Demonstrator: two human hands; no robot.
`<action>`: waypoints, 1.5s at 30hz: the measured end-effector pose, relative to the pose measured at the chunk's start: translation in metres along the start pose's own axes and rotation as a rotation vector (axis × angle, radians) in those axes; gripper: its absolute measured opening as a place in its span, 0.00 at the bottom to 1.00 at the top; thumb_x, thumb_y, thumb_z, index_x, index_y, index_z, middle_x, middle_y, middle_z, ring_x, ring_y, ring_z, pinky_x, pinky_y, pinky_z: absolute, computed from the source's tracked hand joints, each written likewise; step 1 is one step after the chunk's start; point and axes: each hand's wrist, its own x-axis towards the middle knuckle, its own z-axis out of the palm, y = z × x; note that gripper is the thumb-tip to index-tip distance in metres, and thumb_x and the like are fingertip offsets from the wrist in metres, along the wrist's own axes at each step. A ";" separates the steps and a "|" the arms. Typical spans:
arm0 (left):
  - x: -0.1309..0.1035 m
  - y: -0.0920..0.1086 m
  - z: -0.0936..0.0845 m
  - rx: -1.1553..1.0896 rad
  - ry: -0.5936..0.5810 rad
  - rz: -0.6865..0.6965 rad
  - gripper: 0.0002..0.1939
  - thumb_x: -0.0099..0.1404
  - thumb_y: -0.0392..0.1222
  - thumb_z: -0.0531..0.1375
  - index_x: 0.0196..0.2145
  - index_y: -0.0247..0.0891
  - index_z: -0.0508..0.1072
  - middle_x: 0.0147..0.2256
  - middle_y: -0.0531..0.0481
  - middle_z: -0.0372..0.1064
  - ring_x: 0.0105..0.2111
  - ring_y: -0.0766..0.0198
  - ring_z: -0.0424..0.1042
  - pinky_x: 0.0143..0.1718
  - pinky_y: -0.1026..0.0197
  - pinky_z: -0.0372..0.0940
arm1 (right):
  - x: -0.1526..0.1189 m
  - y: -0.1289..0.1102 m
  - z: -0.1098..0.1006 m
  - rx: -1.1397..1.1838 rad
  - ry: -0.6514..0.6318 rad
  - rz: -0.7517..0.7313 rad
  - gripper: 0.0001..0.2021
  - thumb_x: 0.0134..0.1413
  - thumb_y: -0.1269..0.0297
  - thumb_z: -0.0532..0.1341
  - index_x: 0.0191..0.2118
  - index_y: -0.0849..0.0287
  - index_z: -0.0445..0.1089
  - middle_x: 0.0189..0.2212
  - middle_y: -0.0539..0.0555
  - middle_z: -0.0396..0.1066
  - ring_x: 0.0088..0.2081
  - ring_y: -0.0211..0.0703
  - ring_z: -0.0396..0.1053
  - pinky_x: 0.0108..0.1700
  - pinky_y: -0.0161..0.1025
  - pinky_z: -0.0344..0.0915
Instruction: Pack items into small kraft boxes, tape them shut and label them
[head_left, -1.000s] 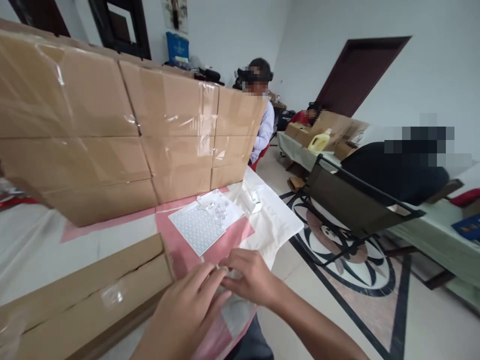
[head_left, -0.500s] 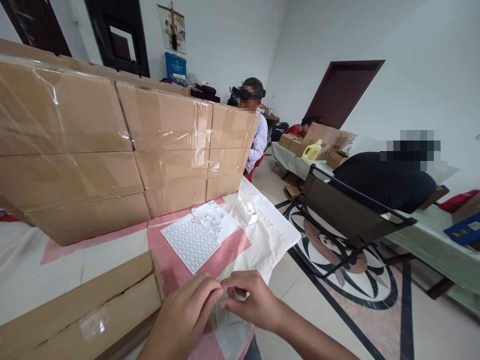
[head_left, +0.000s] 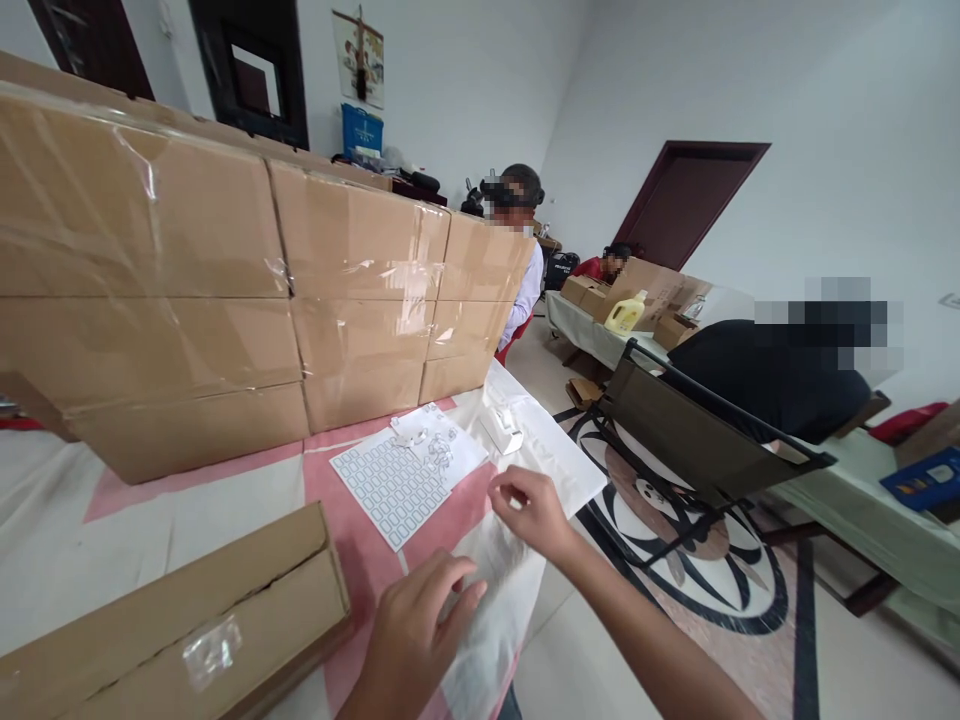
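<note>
My left hand (head_left: pixel 416 620) is over the cloth at the table's near edge, its thumb and fingers apart, with nothing visible between them. Farther forward, my right hand (head_left: pixel 534 512) is curled with thumb and finger pinched together; whatever the tips hold, if anything, is too small to make out. Just beyond it stands a small white box (head_left: pixel 502 428). To the left of that lie a sheet printed with rows of small outlined shapes (head_left: pixel 390 492) and, partly on top of it, a white paper with line drawings (head_left: pixel 461 462). Small white scraps (head_left: pixel 411 438) rest on the papers.
A long cardboard box (head_left: pixel 270 610) lies at the near left. Stacked, taped cartons (head_left: pixel 360 300) form a wall along the back. A person in a light shirt (head_left: pixel 525 285) sits behind them. To the right are a folding chair (head_left: pixel 705 420) and another table (head_left: pixel 870 540).
My hands were close together and have separated. The right one moved forward and right, towards the small white box; the left one stayed near the table edge and its fingers spread.
</note>
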 end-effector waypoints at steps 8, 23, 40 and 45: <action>-0.023 -0.027 0.041 0.209 -0.188 0.216 0.11 0.73 0.37 0.50 0.33 0.43 0.67 0.28 0.56 0.68 0.26 0.65 0.71 0.25 0.59 0.57 | 0.077 0.075 0.042 -0.773 -0.505 -0.075 0.11 0.60 0.77 0.54 0.38 0.62 0.73 0.39 0.59 0.75 0.36 0.44 0.72 0.30 0.35 0.56; -0.047 -0.041 0.083 0.280 -0.223 0.200 0.10 0.60 0.31 0.61 0.28 0.43 0.63 0.27 0.57 0.70 0.25 0.63 0.69 0.25 0.53 0.46 | 0.101 0.083 0.056 -0.760 -0.833 0.003 0.06 0.55 0.76 0.61 0.35 0.61 0.75 0.40 0.56 0.75 0.38 0.44 0.74 0.33 0.35 0.60; -0.039 -0.031 0.064 0.313 -0.479 0.022 0.06 0.67 0.35 0.58 0.33 0.42 0.74 0.32 0.52 0.76 0.33 0.59 0.75 0.30 0.59 0.57 | 0.061 -0.032 0.057 0.281 -0.591 -0.236 0.60 0.45 0.46 0.74 0.74 0.50 0.35 0.71 0.66 0.46 0.66 0.56 0.56 0.61 0.47 0.60; -0.037 -0.025 0.053 0.314 -0.494 -0.108 0.12 0.70 0.38 0.53 0.41 0.42 0.77 0.40 0.49 0.80 0.38 0.55 0.77 0.39 0.58 0.64 | 0.045 -0.112 0.101 0.476 -0.720 -0.403 0.65 0.36 0.46 0.78 0.75 0.40 0.38 0.74 0.58 0.27 0.74 0.59 0.33 0.69 0.50 0.49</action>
